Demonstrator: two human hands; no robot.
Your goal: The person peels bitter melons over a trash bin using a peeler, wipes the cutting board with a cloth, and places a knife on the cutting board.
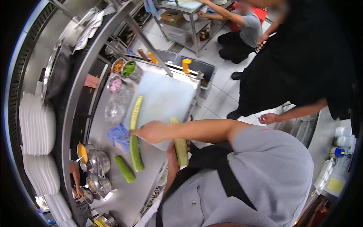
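Note:
My right hand (153, 132) reaches over the near left edge of the white cutting board (162, 90), slightly blurred, its fingers closed at the end of a long cucumber half (135, 113) with the pale seeded face showing. Just below those fingers lies a green-skinned cucumber piece (136, 153), and a shorter cucumber piece (124, 169) rests on the steel counter. Close to my body, my left hand (173, 157) is wrapped round another cucumber half (180, 147), its pale cut side partly visible. A crumpled blue cloth (119, 136) sits beside my right fingertips.
Metal containers of chopped green vegetable (129, 68), orange pieces (118, 66) and pink pieces (114, 85) stand beyond the board, near a clear plastic bag (114, 109). Steel pots (99, 162) and stacked white plates (37, 125) are at left. A person in black (295, 72) stands at right.

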